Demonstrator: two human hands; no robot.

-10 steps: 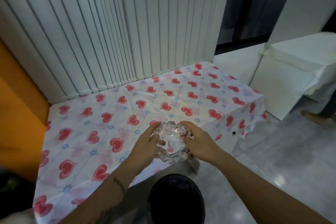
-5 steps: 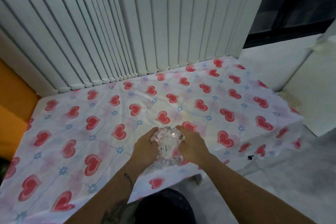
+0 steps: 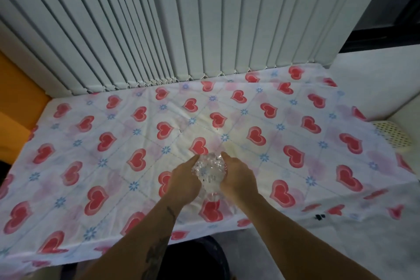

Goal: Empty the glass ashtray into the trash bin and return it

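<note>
The cut-glass ashtray (image 3: pixel 209 171) is held between both hands over the near middle of the table, close to or on the cloth; I cannot tell which. My left hand (image 3: pixel 184 182) clasps its left side and my right hand (image 3: pixel 239 179) its right side. The black trash bin (image 3: pixel 195 259) stands on the floor below the table's front edge, partly hidden by my forearms. The ashtray's inside looks bare, though glare blurs it.
The table carries a white cloth with red hearts (image 3: pixel 306 125). White vertical blinds (image 3: pixel 181 29) hang along its far edge. An orange surface (image 3: pixel 16 102) borders the left. A cream perforated object (image 3: pixel 391 134) sits at the right edge, and grey floor (image 3: pixel 341 252) lies at the lower right.
Both hands carried the ashtray from above the bin forward over the table, and the view moved closer to the table.
</note>
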